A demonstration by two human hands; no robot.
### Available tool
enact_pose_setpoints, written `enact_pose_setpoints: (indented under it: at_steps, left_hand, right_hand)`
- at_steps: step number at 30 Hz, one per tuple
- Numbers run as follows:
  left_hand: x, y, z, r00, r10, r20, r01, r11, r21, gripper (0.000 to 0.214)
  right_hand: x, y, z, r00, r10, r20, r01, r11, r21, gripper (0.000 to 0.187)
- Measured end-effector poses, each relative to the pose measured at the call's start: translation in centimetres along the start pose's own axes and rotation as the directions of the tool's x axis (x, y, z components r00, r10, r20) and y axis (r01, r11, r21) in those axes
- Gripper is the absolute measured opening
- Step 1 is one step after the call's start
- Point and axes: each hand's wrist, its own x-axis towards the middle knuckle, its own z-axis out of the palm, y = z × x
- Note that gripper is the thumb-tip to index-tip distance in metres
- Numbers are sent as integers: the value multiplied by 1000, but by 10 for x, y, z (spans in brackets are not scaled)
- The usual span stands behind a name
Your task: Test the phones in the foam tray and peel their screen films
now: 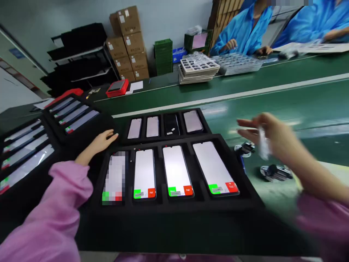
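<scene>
My left hand, fingers slightly apart with nothing in them, is by the left edge of the black foam trays. To the right, my right hand is raised over the green bench and blurred. It holds a thin white piece of tissue or film, its fingers pointing left. Between my hands, the front foam tray carries several lit smartphones with white screens and green and red boxes at the bottom. Behind it, another foam tray holds several phones, one of them dark-screened.
More trays of lit phones stand at the left. Metal parts lie on the bench below my right hand. Across it are stacked white trays, a red bin and people in blue sleeves. Cartons stand behind.
</scene>
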Motion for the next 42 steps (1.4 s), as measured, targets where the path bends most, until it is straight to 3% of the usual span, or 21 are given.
enact_pose_setpoints:
  at_steps: [2,4,6,7,9,11,13,16,19,23,27,30,33,35,37,42]
  left_hand:
    - [-19,18,-6,998,56,31,-57,998,10,84]
    - [-38,46,2,963,211,168,-212,977,-11,59]
    - [-49,79,24,808,445,386,-466,884,-41,47]
    - [-51,96,39,754,495,432,-531,846,-43,45]
    - [-51,123,68,746,506,433,-548,836,-33,43]
    - [-49,138,88,782,471,409,-508,861,-19,40]
    - [-48,143,97,801,435,411,-469,883,-21,37]
    - [-49,145,97,828,383,409,-408,913,-30,33]
    - [-51,148,96,850,352,392,-367,929,-39,31]
    - [-58,153,99,853,347,389,-349,935,-67,31]
    - [-72,154,105,815,439,378,-423,897,-130,33]
    - [-80,153,109,790,494,363,-485,866,-123,35]
    - [-77,154,107,776,509,373,-504,856,-118,35]
    - [-73,158,102,756,512,408,-517,849,-108,33]
    - [-69,165,97,721,554,417,-586,808,-61,32]
    - [-70,204,95,600,754,266,-793,605,74,29]
  right_hand:
    - [-43,13,-40,998,-41,45,45,994,-96,36]
    - [-91,19,-64,983,-77,170,107,978,-180,22]
    - [-129,20,-65,956,-124,266,191,952,-240,21]
    - [-142,19,-60,942,-154,300,238,934,-267,23]
    - [-154,15,-44,921,-219,322,324,891,-317,34]
    - [-146,8,-31,910,-283,302,382,854,-353,47]
    - [-124,-4,-20,898,-346,271,426,836,-345,47]
    - [-78,-22,5,866,-427,261,489,833,-260,32]
    - [-44,-33,37,857,-451,250,504,835,-220,37]
    - [-36,-31,52,862,-457,218,498,842,-205,40]
    - [-57,-32,32,844,-484,230,528,825,-200,43]
    - [-71,-42,24,830,-510,227,554,802,-222,32]
    - [-73,-53,34,820,-529,217,571,784,-245,30]
    - [-69,-55,44,837,-508,202,542,819,-189,30]
    - [-65,-54,51,863,-468,192,494,861,-119,27]
    - [-65,-51,51,885,-402,235,428,901,-68,22]
